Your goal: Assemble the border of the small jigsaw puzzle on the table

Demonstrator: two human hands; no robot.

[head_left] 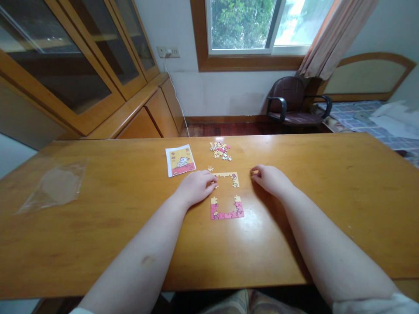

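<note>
A partly built jigsaw lies on the wooden table [98, 226]: a yellow top strip [229, 177] and a pink bottom strip [227, 210] with a gap between them. My left hand [195, 186] rests with curled fingers against the left end of the yellow strip, fingertips pinched on a piece there. My right hand [269, 178] lies just right of the puzzle, fingers curled, pinching a small yellowish puzzle piece [254, 172]. A heap of loose pieces [220, 150] sits behind the puzzle. One stray piece [210, 168] lies near my left hand.
A reference picture card [180, 160] lies left of the loose pieces. A crumpled clear plastic bag [54, 186] sits at the table's left. Behind stand a wooden cabinet [98, 78], a dark armchair [290, 102] under the window, and a bed [376, 117].
</note>
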